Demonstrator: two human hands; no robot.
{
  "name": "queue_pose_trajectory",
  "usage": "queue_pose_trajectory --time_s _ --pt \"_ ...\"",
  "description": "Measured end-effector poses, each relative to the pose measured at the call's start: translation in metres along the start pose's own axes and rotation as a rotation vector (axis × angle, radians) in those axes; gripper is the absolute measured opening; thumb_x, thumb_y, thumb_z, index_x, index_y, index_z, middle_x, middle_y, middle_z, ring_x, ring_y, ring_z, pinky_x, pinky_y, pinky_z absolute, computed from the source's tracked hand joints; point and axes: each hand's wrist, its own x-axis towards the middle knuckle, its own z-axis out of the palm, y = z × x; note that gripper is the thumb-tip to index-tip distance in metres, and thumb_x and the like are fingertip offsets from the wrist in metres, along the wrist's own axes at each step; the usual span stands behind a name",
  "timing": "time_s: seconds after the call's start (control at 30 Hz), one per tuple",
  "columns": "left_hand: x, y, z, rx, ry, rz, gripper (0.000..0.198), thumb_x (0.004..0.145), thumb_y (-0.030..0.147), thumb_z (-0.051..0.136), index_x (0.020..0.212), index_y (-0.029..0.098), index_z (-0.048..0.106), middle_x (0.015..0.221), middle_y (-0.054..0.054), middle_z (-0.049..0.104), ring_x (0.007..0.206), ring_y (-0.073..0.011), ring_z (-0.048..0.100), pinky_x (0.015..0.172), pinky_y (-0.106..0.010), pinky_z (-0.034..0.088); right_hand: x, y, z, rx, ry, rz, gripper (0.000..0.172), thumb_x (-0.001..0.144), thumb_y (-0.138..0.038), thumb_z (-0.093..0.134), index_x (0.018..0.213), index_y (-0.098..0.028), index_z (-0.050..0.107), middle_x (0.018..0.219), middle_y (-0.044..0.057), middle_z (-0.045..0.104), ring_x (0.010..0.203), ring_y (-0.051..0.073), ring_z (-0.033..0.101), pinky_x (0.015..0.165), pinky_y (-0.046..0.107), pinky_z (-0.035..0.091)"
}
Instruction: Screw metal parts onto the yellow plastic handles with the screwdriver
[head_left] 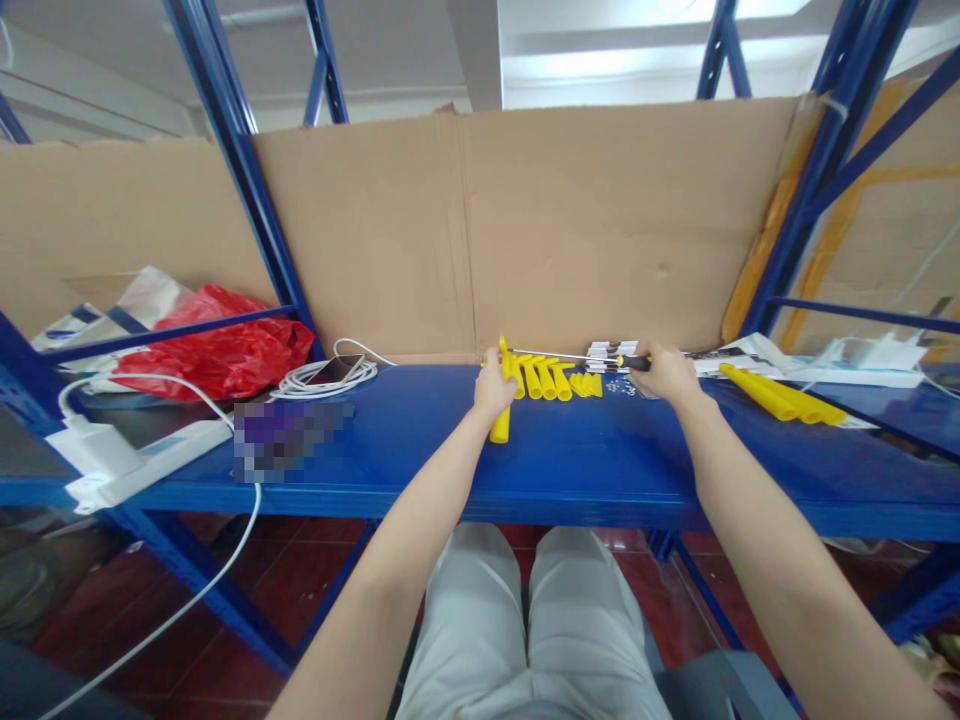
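Observation:
My left hand (493, 388) is closed around a yellow plastic tube-shaped part (499, 426) with a crosspiece at its top, held upright above the blue shelf. In my right hand (667, 376) is a screwdriver (636, 362) with a black and yellow handle. Its long shaft points left, with the tip at the yellow part's upper end; whether it touches a screw there is too small to tell. Between my hands lies a row of similar yellow parts (546, 380). Beside them are small yellow pieces (586, 385) and tiny metal-looking bits (621, 387).
Cardboard (600, 230) walls the back of the blue shelf (420, 440). Longer yellow tubes (784, 398) lie at right, near a white power strip (862, 374). At left are a coiled white cable (322, 378), a red plastic bag (217, 345) and another power strip (165, 465).

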Motion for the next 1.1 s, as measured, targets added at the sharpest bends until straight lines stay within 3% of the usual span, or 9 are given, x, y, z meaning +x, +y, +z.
queue_pose_trajectory --time_s 0.2,0.4,0.5,0.63,0.73,0.93,1.1 --pt "0.000 -0.001 0.000 0.000 0.022 0.000 0.055 0.084 0.004 0.062 0.132 0.027 0.049 0.132 -0.007 0.069 0.111 -0.0218 0.073 0.095 -0.035 0.058 0.006 0.008 0.009 0.037 0.011 -0.072 0.036 0.077 -0.028 0.058 0.108 -0.016 0.073 0.105 0.015 0.073 0.105 0.035 0.065 0.087 0.047 0.051" --pt "-0.001 0.003 -0.002 -0.010 0.017 -0.028 0.051 0.084 0.004 0.061 0.129 0.027 0.050 0.133 -0.007 0.069 0.112 -0.0224 0.072 0.095 -0.035 0.058 0.011 0.019 0.012 0.033 0.062 -0.183 0.031 0.072 -0.028 0.064 0.098 -0.016 0.076 0.105 0.016 0.071 0.104 0.033 0.063 0.095 0.045 0.050" --pt "-0.001 0.004 -0.002 -0.009 0.009 -0.024 0.053 0.083 0.003 0.060 0.129 0.027 0.049 0.133 -0.007 0.069 0.113 -0.0225 0.072 0.096 -0.035 0.057 0.010 0.019 0.011 -0.007 0.065 -0.155 0.023 0.073 -0.032 0.066 0.091 -0.020 0.074 0.100 0.014 0.071 0.100 0.033 0.064 0.088 0.043 0.051" --pt "-0.002 0.005 -0.002 0.002 0.007 -0.027 0.055 0.083 0.003 0.061 0.130 0.029 0.049 0.133 -0.006 0.069 0.113 -0.0222 0.072 0.096 -0.034 0.056 0.007 0.015 0.009 -0.012 0.021 -0.049 0.029 0.076 -0.043 0.068 0.095 -0.022 0.072 0.086 0.011 0.073 0.086 0.031 0.067 0.072 0.038 0.051" --pt "-0.002 0.004 -0.002 0.000 0.013 -0.036 0.054 0.083 0.004 0.061 0.131 0.028 0.048 0.133 -0.006 0.069 0.114 -0.0225 0.072 0.096 -0.034 0.056 0.006 0.011 0.008 -0.009 -0.028 -0.027 0.029 0.074 -0.041 0.069 0.096 -0.022 0.073 0.086 0.009 0.074 0.085 0.030 0.069 0.069 0.036 0.050" --pt "-0.001 0.002 -0.001 -0.005 0.037 -0.015 0.055 0.083 0.004 0.062 0.131 0.027 0.049 0.131 -0.007 0.070 0.116 -0.0227 0.071 0.097 -0.035 0.056 0.009 0.012 0.006 0.079 -0.001 -0.102 0.034 0.078 -0.025 0.056 0.105 -0.015 0.074 0.108 0.015 0.075 0.104 0.031 0.067 0.089 0.039 0.051" --pt "-0.001 0.002 0.000 0.003 0.010 -0.016 0.056 0.082 0.004 0.063 0.131 0.029 0.049 0.131 -0.006 0.070 0.111 -0.0226 0.073 0.095 -0.035 0.057 0.013 0.019 0.011 0.068 0.049 -0.141 0.035 0.073 -0.022 0.059 0.103 -0.014 0.075 0.105 0.016 0.072 0.106 0.032 0.064 0.097 0.042 0.048"
